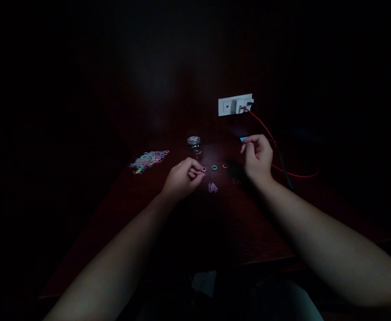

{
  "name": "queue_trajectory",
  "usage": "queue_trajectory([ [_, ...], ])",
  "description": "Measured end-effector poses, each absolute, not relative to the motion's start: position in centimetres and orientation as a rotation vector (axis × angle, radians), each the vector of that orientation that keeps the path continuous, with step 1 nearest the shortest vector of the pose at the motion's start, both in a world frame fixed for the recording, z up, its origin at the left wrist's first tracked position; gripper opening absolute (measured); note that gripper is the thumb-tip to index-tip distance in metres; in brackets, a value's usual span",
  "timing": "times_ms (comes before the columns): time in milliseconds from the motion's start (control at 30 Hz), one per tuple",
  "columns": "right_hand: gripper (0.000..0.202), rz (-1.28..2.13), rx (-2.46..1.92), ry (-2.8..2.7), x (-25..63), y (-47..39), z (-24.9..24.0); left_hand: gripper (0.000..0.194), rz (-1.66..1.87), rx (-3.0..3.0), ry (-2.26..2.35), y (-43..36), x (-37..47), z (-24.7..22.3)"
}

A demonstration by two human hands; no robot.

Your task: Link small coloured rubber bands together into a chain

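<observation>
My left hand (pixel 184 178) is closed in a pinch on a small pink hair tie (pixel 204 170) just above the dark red table. To the right of its fingertips lie a green hair tie (pixel 214 167) and an orange-pink hair tie (pixel 225 166). A small bunch of purple bands (pixel 212 187) rests nearer to me, and a faint little group of bands (pixel 236 181) sits in shadow to its right. My right hand (pixel 258 158) has its fingers curled together beside a lit blue-white object (pixel 244 139), perhaps a phone; what the fingers hold, if anything, is hidden.
Many mixed pastel hair ties form a heap (pixel 148 161) at the left. A lidded clear jar (pixel 193 145) stands at the back. A red cable (pixel 262 122) runs from the wall socket (pixel 227 106) past my right hand. Deep shadow surrounds the table (pixel 182 236).
</observation>
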State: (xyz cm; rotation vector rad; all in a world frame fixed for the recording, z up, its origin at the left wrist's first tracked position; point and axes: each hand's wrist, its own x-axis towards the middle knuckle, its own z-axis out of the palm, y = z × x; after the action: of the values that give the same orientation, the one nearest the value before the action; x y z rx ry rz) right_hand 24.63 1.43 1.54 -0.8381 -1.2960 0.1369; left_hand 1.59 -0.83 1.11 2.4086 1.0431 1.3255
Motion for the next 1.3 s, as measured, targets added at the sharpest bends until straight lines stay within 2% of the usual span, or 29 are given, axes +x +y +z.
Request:
queue_trajectory([
  [200, 0.004, 0.338, -0.870, -1.530, 23.5, 1.0, 0.9, 0.024, 1.331, 2.360, 1.053, -1.0, 2.0, 1.1],
  [400, 0.019, 0.651, -0.853, -1.743, 22.7, 0.3, 0.8, 0.033, 1.289, 2.421, 0.951, -1.5, 2.3, 1.3],
  [567, 0.022, 0.843, -0.788, -1.921, 22.5, -0.2, 0.6, 0.035, 1.286, 2.441, 0.934, -1.6, 2.3, 1.4],
  [933, 0.017, 0.823, -0.692, -1.995, 22.4, -0.7, 1.0, 0.029, 1.221, 2.348, 1.008, -1.7, 2.4, 1.2],
  [1300, 0.020, 0.857, -0.772, -1.924, 22.5, -0.2, 0.5, 0.021, 1.338, 2.419, 0.868, -1.8, 2.5, 1.3],
])
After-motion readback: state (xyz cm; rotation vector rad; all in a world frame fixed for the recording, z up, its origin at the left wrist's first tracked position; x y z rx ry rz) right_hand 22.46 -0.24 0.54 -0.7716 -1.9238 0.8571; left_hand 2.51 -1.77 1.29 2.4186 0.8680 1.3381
